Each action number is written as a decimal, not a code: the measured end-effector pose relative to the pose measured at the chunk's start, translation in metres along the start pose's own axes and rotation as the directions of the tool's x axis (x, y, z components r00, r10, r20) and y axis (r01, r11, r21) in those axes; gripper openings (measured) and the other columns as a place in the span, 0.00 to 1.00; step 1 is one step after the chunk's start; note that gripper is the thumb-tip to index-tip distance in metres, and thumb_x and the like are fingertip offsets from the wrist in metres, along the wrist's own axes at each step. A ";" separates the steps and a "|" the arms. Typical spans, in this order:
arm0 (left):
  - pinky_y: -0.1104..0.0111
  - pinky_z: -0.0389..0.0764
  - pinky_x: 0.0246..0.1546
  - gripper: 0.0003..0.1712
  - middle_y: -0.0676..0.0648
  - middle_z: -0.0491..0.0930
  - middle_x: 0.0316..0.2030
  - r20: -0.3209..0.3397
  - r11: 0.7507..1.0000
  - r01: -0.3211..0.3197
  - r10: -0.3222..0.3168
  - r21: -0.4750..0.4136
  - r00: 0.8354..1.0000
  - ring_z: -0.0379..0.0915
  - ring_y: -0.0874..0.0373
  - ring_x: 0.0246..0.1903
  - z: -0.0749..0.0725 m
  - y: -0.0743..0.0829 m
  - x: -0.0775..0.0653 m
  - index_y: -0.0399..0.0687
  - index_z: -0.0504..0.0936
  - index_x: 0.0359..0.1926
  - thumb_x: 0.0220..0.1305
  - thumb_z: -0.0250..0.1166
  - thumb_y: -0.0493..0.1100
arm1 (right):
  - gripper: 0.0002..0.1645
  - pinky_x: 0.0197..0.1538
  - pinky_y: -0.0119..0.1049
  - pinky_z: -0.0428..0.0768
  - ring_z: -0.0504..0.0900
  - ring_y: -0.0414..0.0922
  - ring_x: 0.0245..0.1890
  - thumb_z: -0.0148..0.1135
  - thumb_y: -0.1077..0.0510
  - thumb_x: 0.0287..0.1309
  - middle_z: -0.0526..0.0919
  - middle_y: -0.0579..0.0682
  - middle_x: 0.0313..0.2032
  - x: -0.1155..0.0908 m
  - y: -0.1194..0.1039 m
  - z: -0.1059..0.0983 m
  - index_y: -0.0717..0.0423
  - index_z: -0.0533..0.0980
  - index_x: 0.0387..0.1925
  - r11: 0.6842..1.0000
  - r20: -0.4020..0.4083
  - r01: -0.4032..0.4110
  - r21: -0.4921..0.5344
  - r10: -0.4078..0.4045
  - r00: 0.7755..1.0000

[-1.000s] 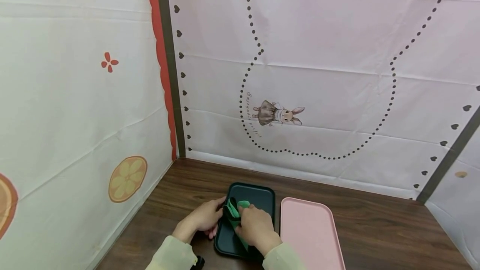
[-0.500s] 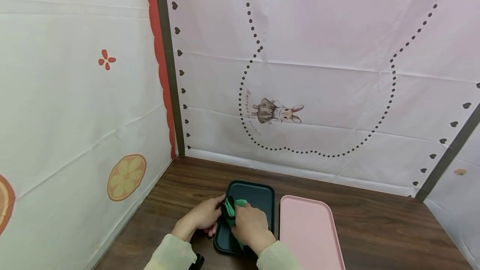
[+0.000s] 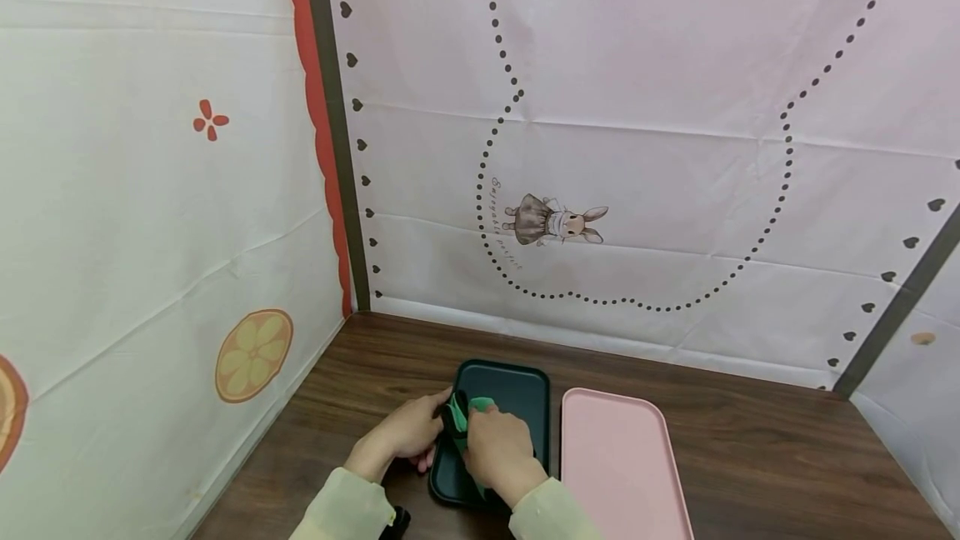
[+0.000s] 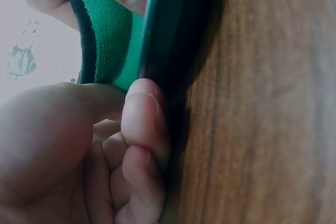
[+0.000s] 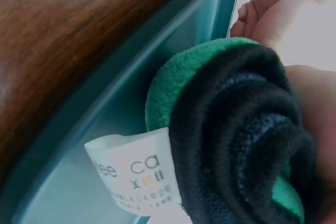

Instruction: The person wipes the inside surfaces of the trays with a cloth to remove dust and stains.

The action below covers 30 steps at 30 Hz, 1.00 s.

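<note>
A dark teal tray (image 3: 517,390) lies flat on the wooden table. At its left edge my left hand (image 3: 411,430) grips the rim, thumb above and fingertips curled below, as the left wrist view shows at the tray wall (image 4: 148,35). Inside the tray, my right hand (image 3: 501,450) holds a folded green cloth (image 3: 480,403) with dark edging. Seen from the right wrist, the cloth (image 5: 178,82) has its layers rolled together, and a white printed label (image 5: 136,174) sticks out over the tray floor. Part of the cloth is hidden beneath my right palm.
Close to the right of the dark tray lies a pink tray (image 3: 618,457). A small black object (image 3: 397,519) sits by my left sleeve. Beyond the table (image 3: 750,423), printed fabric walls (image 3: 660,215) rise at the back and both sides.
My right hand has slid slightly left within the tray, with the cloth. My left hand stays at the rim, and both trays keep their places.
</note>
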<state>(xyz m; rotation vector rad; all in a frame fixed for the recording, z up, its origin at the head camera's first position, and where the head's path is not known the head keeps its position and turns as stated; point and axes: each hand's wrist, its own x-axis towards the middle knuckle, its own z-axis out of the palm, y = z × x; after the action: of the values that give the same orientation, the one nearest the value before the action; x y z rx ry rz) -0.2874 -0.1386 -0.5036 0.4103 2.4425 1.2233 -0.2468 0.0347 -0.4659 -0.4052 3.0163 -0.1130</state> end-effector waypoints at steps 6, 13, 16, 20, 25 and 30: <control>0.66 0.75 0.12 0.33 0.47 0.78 0.11 0.003 1.000 0.009 -0.009 0.000 1.000 0.72 0.61 0.07 -0.001 0.000 -0.001 0.49 0.56 0.82 0.81 0.50 0.40 | 0.29 0.34 0.46 0.87 0.87 0.52 0.37 0.74 0.47 0.61 0.86 0.55 0.53 0.002 0.000 -0.003 0.51 0.82 0.61 1.000 0.020 -0.005 0.017 0.005 1.000; 0.66 0.75 0.13 0.33 0.46 0.79 0.12 0.006 1.000 0.014 -0.015 0.010 1.000 0.72 0.60 0.08 -0.001 0.001 -0.001 0.48 0.56 0.82 0.81 0.50 0.39 | 0.17 0.28 0.44 0.84 0.84 0.49 0.27 0.75 0.52 0.59 0.87 0.52 0.42 0.005 0.002 -0.001 0.52 0.86 0.49 0.998 -0.014 -0.004 0.061 0.005 1.000; 0.66 0.75 0.12 0.33 0.46 0.79 0.12 0.007 1.000 0.016 -0.016 0.015 1.000 0.72 0.60 0.08 -0.002 0.001 -0.001 0.48 0.56 0.82 0.81 0.50 0.39 | 0.12 0.26 0.44 0.82 0.82 0.48 0.25 0.74 0.54 0.59 0.87 0.51 0.40 0.006 0.003 0.000 0.52 0.86 0.44 0.997 -0.018 -0.006 0.077 0.008 1.000; 0.66 0.75 0.12 0.33 0.46 0.79 0.12 0.009 1.000 0.017 -0.017 0.023 1.000 0.72 0.60 0.08 -0.003 0.002 0.000 0.48 0.56 0.82 0.81 0.50 0.40 | 0.08 0.26 0.44 0.82 0.81 0.47 0.24 0.74 0.55 0.59 0.86 0.50 0.38 0.007 0.004 -0.002 0.51 0.86 0.39 0.996 -0.012 -0.022 0.082 0.023 1.000; 0.65 0.76 0.13 0.33 0.46 0.80 0.12 0.012 0.999 0.045 -0.046 0.017 0.999 0.73 0.59 0.08 -0.003 -0.002 0.001 0.49 0.56 0.82 0.81 0.50 0.41 | 0.07 0.28 0.43 0.83 0.81 0.47 0.24 0.75 0.54 0.58 0.84 0.49 0.35 0.010 0.005 -0.001 0.51 0.85 0.35 0.995 -0.012 -0.029 0.099 0.030 0.999; 0.64 0.77 0.14 0.33 0.46 0.80 0.13 0.019 0.999 0.040 -0.040 -0.003 0.999 0.74 0.59 0.08 -0.002 -0.001 0.003 0.50 0.56 0.82 0.82 0.50 0.44 | 0.06 0.27 0.42 0.81 0.79 0.45 0.23 0.74 0.55 0.58 0.83 0.48 0.32 0.012 0.009 -0.002 0.51 0.83 0.32 0.993 -0.035 -0.026 0.116 0.030 0.999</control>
<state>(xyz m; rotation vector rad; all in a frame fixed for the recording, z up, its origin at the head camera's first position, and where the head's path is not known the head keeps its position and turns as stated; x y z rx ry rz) -0.2907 -0.1394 -0.5034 0.3684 2.4205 1.2018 -0.2610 0.0405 -0.4657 -0.3539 3.0310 -0.2938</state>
